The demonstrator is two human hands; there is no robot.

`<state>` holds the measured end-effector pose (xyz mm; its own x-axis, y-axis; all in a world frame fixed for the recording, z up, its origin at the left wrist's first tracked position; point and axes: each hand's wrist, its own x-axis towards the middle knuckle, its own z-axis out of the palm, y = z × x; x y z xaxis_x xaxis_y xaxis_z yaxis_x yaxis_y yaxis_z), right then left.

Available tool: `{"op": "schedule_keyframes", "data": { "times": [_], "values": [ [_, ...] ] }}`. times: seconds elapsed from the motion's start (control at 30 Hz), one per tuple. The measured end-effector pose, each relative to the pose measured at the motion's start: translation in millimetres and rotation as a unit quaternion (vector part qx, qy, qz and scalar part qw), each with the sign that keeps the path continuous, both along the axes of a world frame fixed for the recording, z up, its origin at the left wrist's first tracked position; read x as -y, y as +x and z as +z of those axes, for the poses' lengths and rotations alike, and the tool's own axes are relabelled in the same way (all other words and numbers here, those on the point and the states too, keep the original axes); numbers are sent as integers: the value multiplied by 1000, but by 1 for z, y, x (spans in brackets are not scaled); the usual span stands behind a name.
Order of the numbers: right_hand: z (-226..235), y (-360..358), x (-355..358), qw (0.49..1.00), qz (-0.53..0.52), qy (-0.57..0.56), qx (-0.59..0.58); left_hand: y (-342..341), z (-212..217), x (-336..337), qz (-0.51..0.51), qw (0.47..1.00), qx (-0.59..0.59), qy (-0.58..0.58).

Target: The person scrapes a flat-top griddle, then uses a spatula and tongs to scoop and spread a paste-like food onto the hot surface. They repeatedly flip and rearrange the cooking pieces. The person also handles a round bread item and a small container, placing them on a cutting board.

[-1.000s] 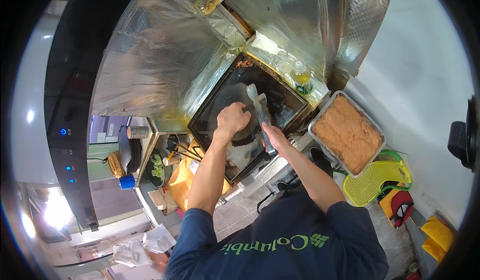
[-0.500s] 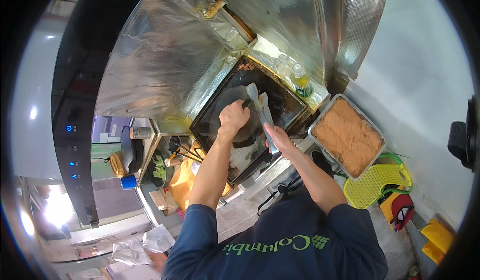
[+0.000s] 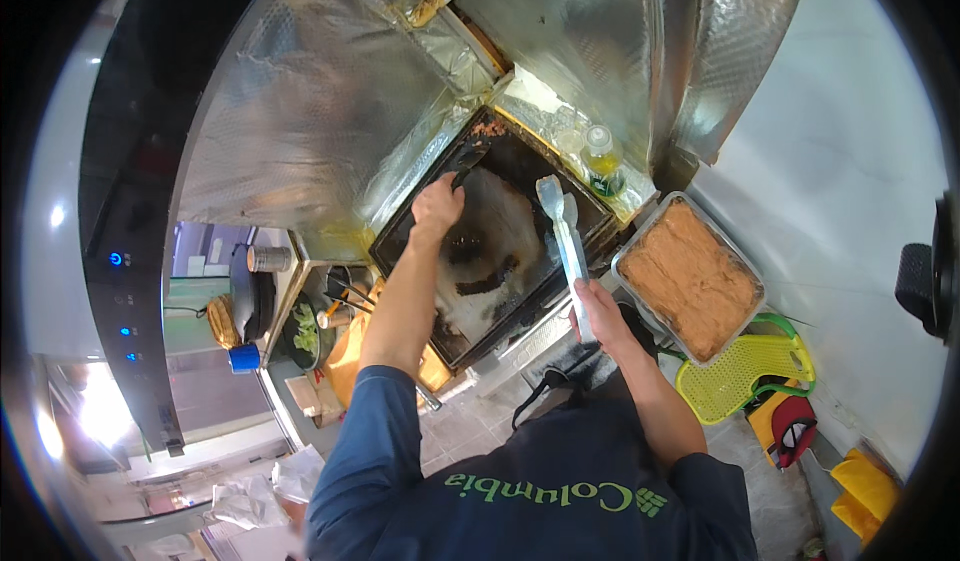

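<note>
My left hand is closed around the dark handle of a scraper, whose blade lies over the far left part of a flat black griddle. Brown food scraps sit at the griddle's far corner, just past the blade. In my right hand is a pair of metal tongs, gripped near the handle end. The tongs' tips point away from me over the griddle's right side and hold nothing. Dark, wet-looking residue marks the griddle's middle.
Right of the griddle stands a tub of orange-brown paste above a yellow-green plastic chair. A bottle of yellow liquid is on the foil-covered back ledge. At left are a pan with green leaves and a range hood.
My left hand has carried the scraper away from me and leftward, toward the scraps in the far corner. My right hand and the tongs have shifted right and slightly nearer me.
</note>
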<state>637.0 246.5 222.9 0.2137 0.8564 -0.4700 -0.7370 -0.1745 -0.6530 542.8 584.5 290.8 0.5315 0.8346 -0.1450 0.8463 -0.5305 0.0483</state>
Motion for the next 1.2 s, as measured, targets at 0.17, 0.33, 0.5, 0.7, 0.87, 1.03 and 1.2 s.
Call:
{"op": "schedule_keyframes", "data": {
  "times": [0.17,0.33,0.5,0.7,0.87,1.03,1.2],
  "values": [
    [4,5,14,999,13,-40,15,-57,35,41,-60,991,-78,-87],
    [7,7,11,996,64,-53,25,-103,50,43,3,996,-22,-87],
    [26,6,8,993,97,-36,48,-133,18,71,86,995,-4,-49],
    [35,-10,9,992,112,-27,44,-172,33,141,158,968,154,-123],
    [34,-16,12,995,102,-19,-2,-224,21,186,369,724,505,-292],
    [25,-17,13,996,92,-2,17,-260,10,207,435,500,643,-383],
    [31,-20,11,994,103,24,-2,-274,12,221,440,403,693,-406]
  ]
}}
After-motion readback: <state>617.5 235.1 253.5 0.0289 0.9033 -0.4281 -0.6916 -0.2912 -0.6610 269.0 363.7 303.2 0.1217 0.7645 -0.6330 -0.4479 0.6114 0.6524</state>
